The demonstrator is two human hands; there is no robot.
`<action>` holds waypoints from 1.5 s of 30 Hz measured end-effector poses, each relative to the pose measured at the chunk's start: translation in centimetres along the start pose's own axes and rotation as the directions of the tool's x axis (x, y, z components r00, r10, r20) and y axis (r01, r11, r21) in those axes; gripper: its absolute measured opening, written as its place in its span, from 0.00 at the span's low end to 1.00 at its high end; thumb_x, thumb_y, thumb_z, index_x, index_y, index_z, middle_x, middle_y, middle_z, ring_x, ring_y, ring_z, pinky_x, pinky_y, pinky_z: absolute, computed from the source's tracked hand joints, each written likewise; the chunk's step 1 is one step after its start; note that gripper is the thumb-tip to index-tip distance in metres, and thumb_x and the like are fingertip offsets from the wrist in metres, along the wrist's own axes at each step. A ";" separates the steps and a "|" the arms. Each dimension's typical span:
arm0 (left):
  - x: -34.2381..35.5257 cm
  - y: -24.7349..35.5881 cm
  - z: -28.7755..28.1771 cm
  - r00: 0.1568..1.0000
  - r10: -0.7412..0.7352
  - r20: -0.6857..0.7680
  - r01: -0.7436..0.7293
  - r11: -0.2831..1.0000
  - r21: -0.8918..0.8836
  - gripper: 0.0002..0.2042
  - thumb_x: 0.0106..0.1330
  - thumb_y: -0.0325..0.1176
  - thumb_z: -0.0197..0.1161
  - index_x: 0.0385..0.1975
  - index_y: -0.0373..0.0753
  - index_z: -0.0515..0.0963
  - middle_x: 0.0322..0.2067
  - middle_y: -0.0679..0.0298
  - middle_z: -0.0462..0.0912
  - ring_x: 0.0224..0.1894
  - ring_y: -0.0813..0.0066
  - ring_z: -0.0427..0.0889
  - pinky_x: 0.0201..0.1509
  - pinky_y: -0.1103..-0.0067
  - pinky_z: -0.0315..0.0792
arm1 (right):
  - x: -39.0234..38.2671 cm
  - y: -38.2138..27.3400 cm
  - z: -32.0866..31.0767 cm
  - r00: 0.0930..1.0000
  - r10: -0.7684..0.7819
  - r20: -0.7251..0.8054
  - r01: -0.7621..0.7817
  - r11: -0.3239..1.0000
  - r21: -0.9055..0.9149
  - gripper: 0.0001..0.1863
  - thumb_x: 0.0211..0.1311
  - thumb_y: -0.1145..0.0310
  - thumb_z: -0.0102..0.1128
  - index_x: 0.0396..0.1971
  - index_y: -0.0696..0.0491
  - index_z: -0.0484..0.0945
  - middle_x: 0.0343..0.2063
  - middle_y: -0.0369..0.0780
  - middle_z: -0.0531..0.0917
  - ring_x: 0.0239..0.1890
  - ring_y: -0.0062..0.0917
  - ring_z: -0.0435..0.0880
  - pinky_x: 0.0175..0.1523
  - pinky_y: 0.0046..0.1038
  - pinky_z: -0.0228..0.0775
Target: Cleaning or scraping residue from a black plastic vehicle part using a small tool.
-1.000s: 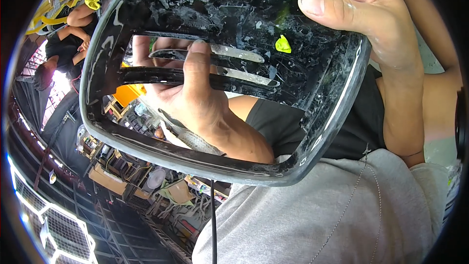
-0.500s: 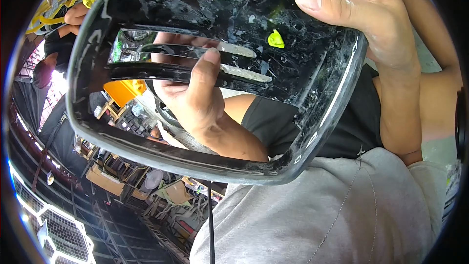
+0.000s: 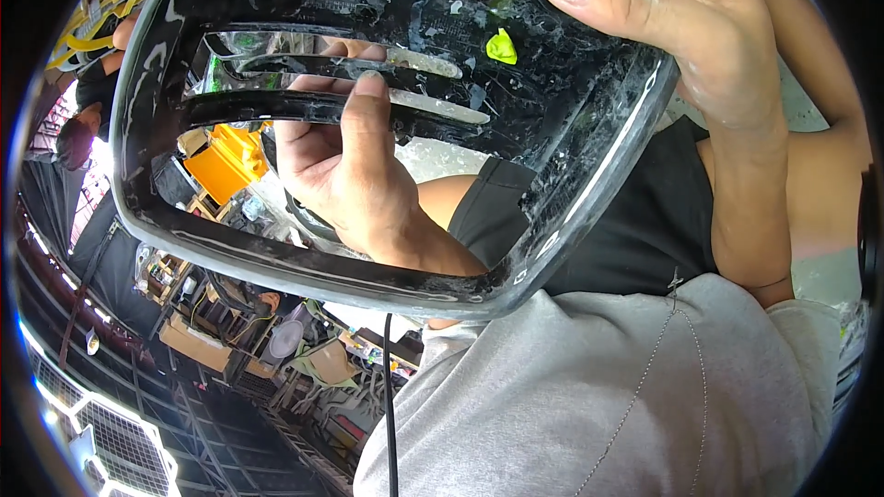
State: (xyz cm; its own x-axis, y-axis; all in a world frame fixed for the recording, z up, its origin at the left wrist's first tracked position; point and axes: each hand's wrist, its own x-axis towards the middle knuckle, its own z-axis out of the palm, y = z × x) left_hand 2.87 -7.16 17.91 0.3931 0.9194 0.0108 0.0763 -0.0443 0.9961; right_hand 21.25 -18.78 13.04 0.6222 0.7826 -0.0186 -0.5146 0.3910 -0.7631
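Observation:
A black slotted plastic panel [image 3: 479,0], scuffed and dusty, is held up in front of me; it looks like a vehicle grille or vent trim. A large opening and narrow slots run through it. My left hand [image 3: 336,156] grips a crossbar through the opening, thumb in front and fingers behind, the fingertips showing through the slots. At the upper right corner, my right hand [image 3: 695,32] clasps the rim, its thumb across the face. A small ridged thing shows among its curled fingers, too little to name. A bright yellow scrap [image 3: 501,47] sits on the panel's face near that thumb.
Below the panel hangs a black cable [image 3: 390,405]. Behind it lie an orange object [image 3: 221,166] and cluttered boxes and shelves [image 3: 198,342]. Another person [image 3: 83,133] stands at the far left, near coiled yellow hose [image 3: 97,32].
The panel has shifted up and slightly left, with both hands still on it. More of my left fingertips shows through the slots.

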 end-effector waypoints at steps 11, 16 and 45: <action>0.4 -0.9 -0.2 1.000 -0.004 -0.030 0.004 1.000 0.011 0.08 0.65 0.17 0.66 0.41 0.34 0.77 0.39 0.51 0.87 0.40 0.65 0.89 0.42 0.80 0.82 | 1.1 0.0 -0.6 0.990 -0.018 0.143 0.035 0.993 -0.116 0.10 0.59 0.76 0.73 0.34 0.64 0.80 0.25 0.34 0.81 0.27 0.11 0.76 0.36 0.17 0.69; 0.6 -1.8 -0.1 0.997 0.052 -0.061 -0.051 0.999 0.006 0.02 0.70 0.24 0.66 0.39 0.32 0.81 0.34 0.52 0.87 0.36 0.65 0.88 0.45 0.73 0.83 | 0.4 -0.1 1.4 0.972 0.151 -0.181 -0.171 0.981 -0.095 0.10 0.58 0.75 0.74 0.32 0.62 0.80 0.25 0.33 0.81 0.28 0.11 0.76 0.37 0.17 0.68; 0.1 -17.8 3.9 0.908 -0.349 0.233 0.414 0.658 -0.629 0.32 0.79 0.56 0.46 0.59 0.24 0.69 0.56 0.38 0.78 0.59 0.44 0.81 0.62 0.56 0.80 | -4.4 5.1 -5.4 0.846 0.328 -0.421 -0.533 0.549 -0.644 0.15 0.77 0.62 0.54 0.47 0.56 0.85 0.23 0.25 0.71 0.23 0.09 0.64 0.29 0.16 0.55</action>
State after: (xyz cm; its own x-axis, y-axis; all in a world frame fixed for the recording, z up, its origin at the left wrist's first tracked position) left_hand 5.14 -7.76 -0.14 0.5436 0.7589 -0.3585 -0.3635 0.5978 0.7145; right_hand 19.04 -22.87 5.77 0.6061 0.5859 -0.5379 -0.2343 -0.5148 -0.8247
